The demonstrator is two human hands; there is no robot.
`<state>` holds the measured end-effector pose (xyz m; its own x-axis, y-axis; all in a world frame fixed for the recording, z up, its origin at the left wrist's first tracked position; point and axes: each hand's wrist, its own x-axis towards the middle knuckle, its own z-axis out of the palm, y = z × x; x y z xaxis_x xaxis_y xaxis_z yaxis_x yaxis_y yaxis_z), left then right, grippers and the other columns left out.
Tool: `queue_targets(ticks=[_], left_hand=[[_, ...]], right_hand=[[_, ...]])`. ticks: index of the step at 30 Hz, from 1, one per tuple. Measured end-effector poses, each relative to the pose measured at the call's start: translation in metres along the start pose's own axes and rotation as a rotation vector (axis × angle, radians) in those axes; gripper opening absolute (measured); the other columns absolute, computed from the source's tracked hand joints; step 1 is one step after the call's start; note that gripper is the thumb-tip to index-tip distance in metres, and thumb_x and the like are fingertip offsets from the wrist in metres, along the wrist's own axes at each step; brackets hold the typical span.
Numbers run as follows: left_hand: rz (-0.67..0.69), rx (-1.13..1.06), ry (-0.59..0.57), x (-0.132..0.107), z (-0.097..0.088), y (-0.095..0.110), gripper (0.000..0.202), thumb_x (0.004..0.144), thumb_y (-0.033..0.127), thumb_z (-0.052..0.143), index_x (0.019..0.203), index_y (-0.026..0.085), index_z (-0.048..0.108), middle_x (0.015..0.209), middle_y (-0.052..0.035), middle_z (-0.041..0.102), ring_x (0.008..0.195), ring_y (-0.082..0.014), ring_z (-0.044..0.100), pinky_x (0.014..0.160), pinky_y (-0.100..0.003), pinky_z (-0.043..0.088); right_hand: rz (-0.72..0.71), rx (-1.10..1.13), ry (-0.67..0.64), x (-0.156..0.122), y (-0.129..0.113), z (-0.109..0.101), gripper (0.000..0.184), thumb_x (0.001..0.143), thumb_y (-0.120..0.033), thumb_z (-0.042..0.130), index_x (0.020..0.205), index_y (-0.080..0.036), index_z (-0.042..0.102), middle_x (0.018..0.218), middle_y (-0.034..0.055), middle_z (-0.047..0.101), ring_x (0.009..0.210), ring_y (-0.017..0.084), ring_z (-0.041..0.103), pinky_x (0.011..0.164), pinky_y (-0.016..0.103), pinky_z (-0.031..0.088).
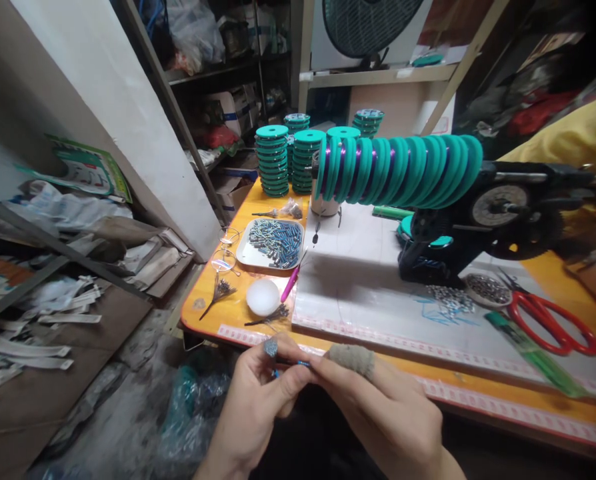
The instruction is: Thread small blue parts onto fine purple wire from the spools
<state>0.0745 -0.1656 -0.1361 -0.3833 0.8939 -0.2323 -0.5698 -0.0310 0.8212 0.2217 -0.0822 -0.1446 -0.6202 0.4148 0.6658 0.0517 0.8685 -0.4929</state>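
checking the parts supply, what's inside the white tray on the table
The white tray holds a heap of slim blue and silvery pieces, which covers most of its floor; anything underneath is hidden.

Head camera: I look forward and down from the wearer's head.
Table (213,283): near, seen from above its front edge.
Fan (372,23): farther, top cropped.

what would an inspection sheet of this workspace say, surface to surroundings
Surface: orange table, white board on top
Work things: blue piece; tray of blue pieces; row of green spools
Clutter: red scissors, green cutter, loose silver bits
Grip: left hand pinches the blue piece; right hand meets it, its hold partly hidden
Cables: nothing seen on the table
Surroundings: shelf beyond, fan behind, a person's yellow sleeve at right
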Motion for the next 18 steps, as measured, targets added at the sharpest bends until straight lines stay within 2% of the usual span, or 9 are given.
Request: queue_targets(ticks=[2,4,6,8,10,12,15,18], left_hand=[[0.041,0.026,0.034,-0.001,0.003,0.001,0.018,0.074,0.034,0.087,0.078,0.018,0.078,0.068,0.0018,0.054,0.045,-0.0003,0.033,0.040,-0.013,0.021],[0.123,0.047,0.108,-0.003,0.007,0.001,0.019,0.074,0.034,0.087,0.074,0.018,0.078,0.067,0.0016,0.054,0.046,-0.0013,0.035,0.041,-0.015,0.022],[0.216,0.058,0.177,-0.004,0.011,0.002,0.020,0.075,0.033,0.086,0.070,0.017,0.075,0.069,0.0024,0.052,0.046,-0.0012,0.035,0.042,-0.016,0.023],[0.281,0.053,0.191,-0.005,0.013,0.004,0.019,0.077,0.032,0.085,0.070,0.018,0.074,0.074,0.0028,0.051,0.045,0.0002,0.033,0.042,-0.018,0.021],[0.294,0.037,0.197,-0.006,0.013,0.007,0.016,0.077,0.032,0.084,0.072,0.019,0.076,0.079,0.0032,0.048,0.044,0.0014,0.032,0.042,-0.018,0.020],[0.276,0.038,0.210,-0.007,0.013,0.010,0.016,0.075,0.031,0.086,0.071,0.019,0.076,0.081,0.0035,0.047,0.045,0.0020,0.032,0.043,-0.018,0.020],[0.250,0.076,0.203,-0.008,0.012,0.010,0.017,0.074,0.032,0.087,0.070,0.019,0.077,0.080,0.0029,0.047,0.048,0.0003,0.035,0.043,-0.018,0.024],[0.288,0.152,0.148,-0.008,0.011,0.008,0.013,0.077,0.032,0.084,0.074,0.021,0.079,0.077,0.0019,0.051,0.051,-0.0027,0.036,0.044,-0.018,0.029]], right_hand=[[0.027,0.020,0.041,-0.001,0.000,0.001,0.053,0.093,-0.003,0.064,0.140,-0.026,0.058,0.103,0.0071,0.076,0.090,0.019,0.076,0.076,0.028,0.065],[0.036,-0.019,0.101,0.002,-0.001,0.002,0.044,0.093,-0.006,0.064,0.132,-0.027,0.063,0.095,0.0054,0.075,0.078,0.018,0.074,0.069,0.027,0.064],[0.033,-0.053,0.095,0.008,-0.001,0.000,0.033,0.093,-0.008,0.065,0.121,-0.026,0.066,0.089,0.0047,0.073,0.072,0.017,0.071,0.066,0.027,0.062],[0.036,-0.083,0.074,0.013,-0.001,-0.003,0.025,0.091,-0.008,0.065,0.111,-0.023,0.066,0.093,0.0071,0.072,0.085,0.021,0.071,0.073,0.031,0.061],[0.071,-0.091,0.070,0.016,-0.002,-0.006,0.024,0.089,-0.005,0.064,0.106,-0.021,0.063,0.106,0.0111,0.069,0.108,0.027,0.065,0.089,0.038,0.059],[0.151,-0.013,0.054,0.017,-0.006,-0.008,0.029,0.088,-0.004,0.058,0.113,-0.021,0.059,0.122,0.0136,0.063,0.125,0.028,0.057,0.101,0.041,0.054],[0.278,0.221,-0.043,0.017,-0.017,-0.007,0.044,0.092,-0.008,0.049,0.133,-0.023,0.048,0.136,0.0125,0.056,0.131,0.023,0.055,0.107,0.038,0.051],[0.317,0.346,-0.112,0.021,-0.023,-0.005,0.043,0.095,-0.010,0.051,0.134,-0.028,0.050,0.125,0.0065,0.065,0.118,0.018,0.064,0.100,0.029,0.054]])
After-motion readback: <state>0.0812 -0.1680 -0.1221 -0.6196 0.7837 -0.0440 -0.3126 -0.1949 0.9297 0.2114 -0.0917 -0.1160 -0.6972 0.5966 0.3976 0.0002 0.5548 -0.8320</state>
